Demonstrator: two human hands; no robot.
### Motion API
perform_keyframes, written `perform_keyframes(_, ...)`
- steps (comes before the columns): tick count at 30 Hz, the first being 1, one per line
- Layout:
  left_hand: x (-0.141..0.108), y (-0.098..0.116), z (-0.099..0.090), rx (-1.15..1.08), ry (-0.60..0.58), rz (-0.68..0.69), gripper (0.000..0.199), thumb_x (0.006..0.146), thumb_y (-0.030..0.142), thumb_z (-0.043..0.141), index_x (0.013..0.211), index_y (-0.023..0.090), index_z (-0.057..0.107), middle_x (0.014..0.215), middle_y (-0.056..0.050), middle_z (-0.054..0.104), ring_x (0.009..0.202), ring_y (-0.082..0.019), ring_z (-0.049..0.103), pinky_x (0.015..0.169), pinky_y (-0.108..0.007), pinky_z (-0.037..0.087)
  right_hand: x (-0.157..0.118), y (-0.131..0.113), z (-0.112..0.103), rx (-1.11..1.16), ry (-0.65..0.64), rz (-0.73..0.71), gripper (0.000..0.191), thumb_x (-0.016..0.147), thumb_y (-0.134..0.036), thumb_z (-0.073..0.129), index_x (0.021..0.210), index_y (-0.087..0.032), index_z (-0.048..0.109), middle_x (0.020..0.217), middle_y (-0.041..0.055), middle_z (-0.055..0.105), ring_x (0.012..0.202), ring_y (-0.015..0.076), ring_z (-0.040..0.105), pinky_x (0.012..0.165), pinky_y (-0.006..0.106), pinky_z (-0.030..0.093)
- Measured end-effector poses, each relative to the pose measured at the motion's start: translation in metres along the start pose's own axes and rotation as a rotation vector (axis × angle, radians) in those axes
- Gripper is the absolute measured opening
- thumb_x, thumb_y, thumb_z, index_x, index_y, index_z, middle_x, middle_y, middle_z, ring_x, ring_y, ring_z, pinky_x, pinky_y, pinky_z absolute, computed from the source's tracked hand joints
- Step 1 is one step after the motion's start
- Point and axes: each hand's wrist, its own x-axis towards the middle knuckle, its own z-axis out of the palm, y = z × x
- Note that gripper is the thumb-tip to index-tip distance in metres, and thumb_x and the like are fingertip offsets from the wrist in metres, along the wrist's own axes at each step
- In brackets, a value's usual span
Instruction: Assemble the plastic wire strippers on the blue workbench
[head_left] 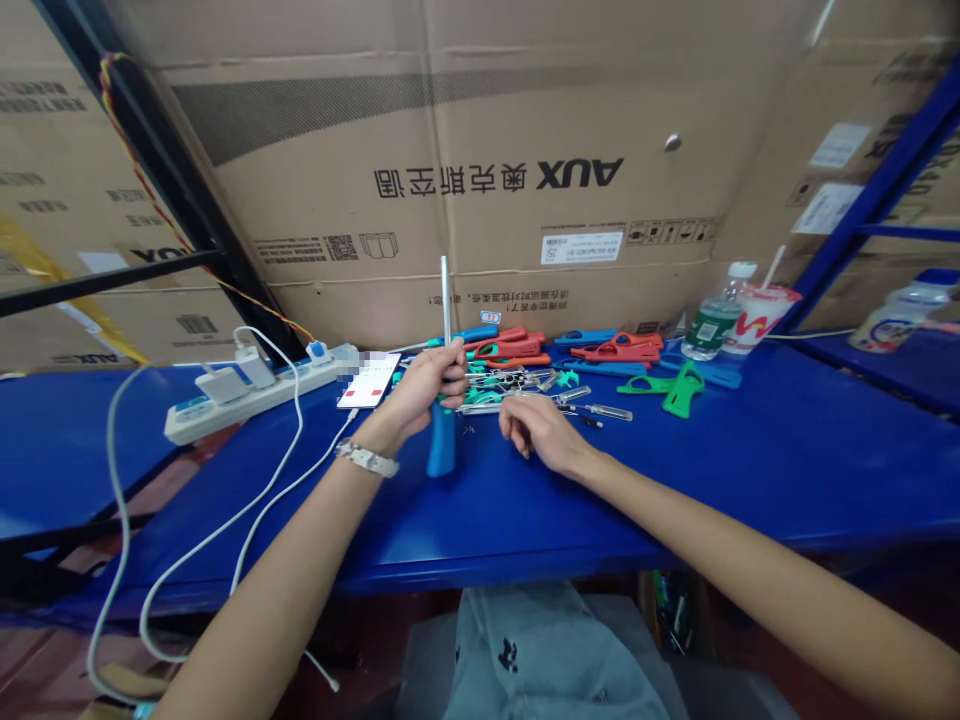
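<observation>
My left hand (pixel 431 385) is closed around a blue lighter-like tool (pixel 442 445), held upright with its silver metal tube pointing up. To the right, my right hand (pixel 541 430) rests near the table surface with its fingers curled; whether anything is in them is hidden. Just behind both hands lie metal and clear-handled parts (pixel 600 410) and small green pieces (pixel 568 380). Red handle shells (pixel 510 347) and blue ones (pixel 592 337) are piled farther back. A green shell (pixel 683 392) lies to the right.
A white power strip (pixel 255 400) with plugs and cables stands on the left of the blue table (pixel 675 490), beside a phone (pixel 369 382). A bottle (pixel 709 325) and a cup with a straw (pixel 757 315) are at the back right, before cardboard (pixel 487 100).
</observation>
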Motion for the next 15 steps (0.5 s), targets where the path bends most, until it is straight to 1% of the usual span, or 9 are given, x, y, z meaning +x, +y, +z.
perform_keyframes(1, -0.003, 0.003, -0.009, 0.068, -0.043, -0.038, 0.05, 0.088, 0.056, 0.069, 0.068, 0.022, 0.038, 0.057, 0.009, 0.019, 0.043, -0.006, 0.018, 0.037, -0.02, 0.018, 0.004, 0.002, -0.004, -0.06, 0.052, -0.021, 0.038, 0.1, -0.034, 0.037, 0.07, -0.021, 0.056, 0.056, -0.0015, 0.057, 0.055, 0.0154, 0.056, 0.06, 0.027, 0.041)
perform_keyframes(3, -0.01, 0.004, -0.023, 0.188, -0.111, -0.1, 0.049, 0.085, 0.057, 0.071, 0.067, 0.022, 0.041, 0.057, 0.009, 0.021, 0.043, -0.006, 0.019, 0.038, -0.02, 0.017, 0.013, 0.003, -0.01, -0.266, 0.127, -0.051, 0.026, 0.093, -0.028, 0.048, 0.073, -0.02, 0.062, 0.068, 0.0007, 0.067, 0.064, 0.0165, 0.058, 0.061, 0.028, 0.038)
perform_keyframes(4, -0.013, 0.002, -0.027, 0.253, -0.144, -0.132, 0.048, 0.084, 0.056, 0.072, 0.066, 0.023, 0.042, 0.056, 0.008, 0.023, 0.043, -0.006, 0.02, 0.038, -0.021, 0.017, 0.019, 0.004, -0.013, -0.361, 0.147, -0.063, 0.021, 0.091, -0.027, 0.052, 0.076, -0.021, 0.065, 0.077, 0.0016, 0.07, 0.069, 0.0174, 0.06, 0.063, 0.029, 0.037)
perform_keyframes(6, -0.018, -0.003, -0.031, 0.389, -0.169, -0.162, 0.046, 0.085, 0.055, 0.07, 0.065, 0.023, 0.044, 0.055, 0.006, 0.028, 0.042, -0.008, 0.025, 0.038, -0.022, 0.02, 0.032, 0.004, -0.016, -0.503, 0.15, -0.101, 0.015, 0.089, -0.025, 0.056, 0.082, -0.022, 0.069, 0.089, 0.0032, 0.074, 0.079, 0.0195, 0.062, 0.066, 0.029, 0.037)
perform_keyframes(8, -0.019, -0.009, -0.032, 0.534, -0.14, -0.127, 0.042, 0.088, 0.053, 0.066, 0.065, 0.023, 0.048, 0.055, 0.004, 0.035, 0.042, -0.01, 0.032, 0.038, -0.024, 0.024, 0.047, 0.004, -0.018, -0.58, 0.099, -0.156, 0.014, 0.088, -0.022, 0.058, 0.086, -0.021, 0.071, 0.093, 0.005, 0.074, 0.087, 0.0213, 0.063, 0.07, 0.03, 0.039)
perform_keyframes(10, -0.018, -0.014, -0.033, 0.674, -0.102, -0.049, 0.039, 0.092, 0.052, 0.059, 0.066, 0.023, 0.051, 0.055, 0.002, 0.041, 0.044, -0.013, 0.038, 0.04, -0.026, 0.029, 0.063, 0.004, -0.019, -0.634, 0.021, -0.189, 0.015, 0.089, -0.021, 0.058, 0.089, -0.02, 0.073, 0.092, 0.0068, 0.074, 0.087, 0.0219, 0.064, 0.074, 0.032, 0.041)
perform_keyframes(12, -0.016, -0.018, -0.036, 0.792, -0.086, 0.026, 0.038, 0.094, 0.049, 0.054, 0.065, 0.023, 0.052, 0.054, 0.002, 0.044, 0.045, -0.015, 0.04, 0.044, -0.028, 0.033, 0.076, 0.001, -0.02, -0.708, -0.05, -0.174, 0.017, 0.09, -0.025, 0.059, 0.091, -0.021, 0.075, 0.093, 0.0081, 0.074, 0.091, 0.0242, 0.065, 0.08, 0.035, 0.042)
perform_keyframes(15, -0.013, -0.022, -0.043, 0.922, -0.08, 0.107, 0.038, 0.096, 0.045, 0.049, 0.065, 0.023, 0.053, 0.054, 0.001, 0.048, 0.048, -0.017, 0.043, 0.05, -0.03, 0.035, 0.09, -0.006, -0.02, -0.781, -0.18, -0.091, 0.012, 0.086, -0.028, 0.066, 0.088, -0.023, 0.076, 0.095, 0.0072, 0.074, 0.095, 0.0261, 0.065, 0.09, 0.042, 0.043)
